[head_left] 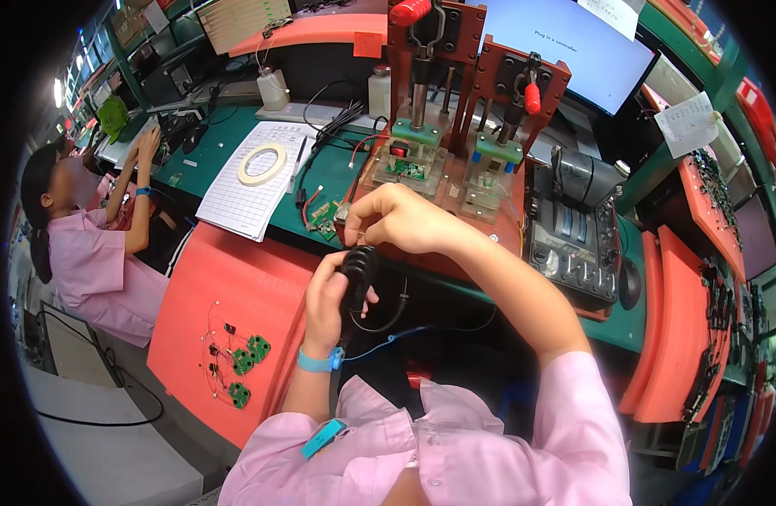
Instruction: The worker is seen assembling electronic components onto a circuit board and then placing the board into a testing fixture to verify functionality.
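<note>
A bundled black cable point(359, 277) sits in my left hand point(323, 297), whose fingers close around it; one end with a plug hangs below and to the right. Just above the bundle, my right hand point(398, 221) is bent down with its fingers pinched together. Whatever lies between those fingertips is too small to make out. Close by on the bench edge is a small green circuit board point(324, 218) with wires. Behind my right hand stands a red clamp fixture point(413, 139) with a green board in its clear base. A blue wrist strap point(319, 361) circles my left wrist.
A second clamp fixture point(498, 152) stands to the right, beside a black machine point(573, 240). Left are paper sheets point(236, 198) under a tape roll point(251, 180). Boards with wires lie on an orange foam sheet point(185, 337). A co-worker point(101, 261) sits far left.
</note>
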`<action>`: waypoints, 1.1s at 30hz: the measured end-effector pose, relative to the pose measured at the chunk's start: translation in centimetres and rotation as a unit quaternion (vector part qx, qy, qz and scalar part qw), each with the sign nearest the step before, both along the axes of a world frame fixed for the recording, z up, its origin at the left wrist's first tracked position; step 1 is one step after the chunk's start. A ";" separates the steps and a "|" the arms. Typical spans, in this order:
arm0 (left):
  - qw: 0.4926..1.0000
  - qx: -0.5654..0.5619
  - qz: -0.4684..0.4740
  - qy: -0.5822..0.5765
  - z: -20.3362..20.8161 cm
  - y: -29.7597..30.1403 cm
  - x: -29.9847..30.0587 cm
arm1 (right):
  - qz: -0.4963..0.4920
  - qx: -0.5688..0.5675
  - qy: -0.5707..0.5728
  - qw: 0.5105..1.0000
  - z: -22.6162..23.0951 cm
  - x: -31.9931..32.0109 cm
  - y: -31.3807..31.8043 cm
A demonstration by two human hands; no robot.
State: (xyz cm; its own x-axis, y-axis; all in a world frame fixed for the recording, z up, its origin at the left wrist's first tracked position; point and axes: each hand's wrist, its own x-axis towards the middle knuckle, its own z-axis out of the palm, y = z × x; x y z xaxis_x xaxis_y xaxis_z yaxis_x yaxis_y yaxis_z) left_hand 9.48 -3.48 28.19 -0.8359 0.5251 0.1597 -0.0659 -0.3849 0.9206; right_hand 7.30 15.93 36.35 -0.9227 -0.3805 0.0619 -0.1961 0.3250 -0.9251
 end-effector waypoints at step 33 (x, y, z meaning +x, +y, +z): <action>0.985 -0.121 -0.021 -0.124 0.0 -1.8 -5.8 | -0.169 0.301 0.428 0.835 -3.1 4.4 -1.2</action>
State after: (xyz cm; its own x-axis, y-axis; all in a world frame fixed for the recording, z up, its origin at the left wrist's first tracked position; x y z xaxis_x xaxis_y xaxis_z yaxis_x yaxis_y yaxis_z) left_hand 3.66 -5.33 28.17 -0.8103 0.5572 -0.1817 -0.3120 -0.1478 0.9385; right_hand 11.68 14.71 33.23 -0.6994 -0.3080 0.6450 -0.5049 0.8516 -0.1409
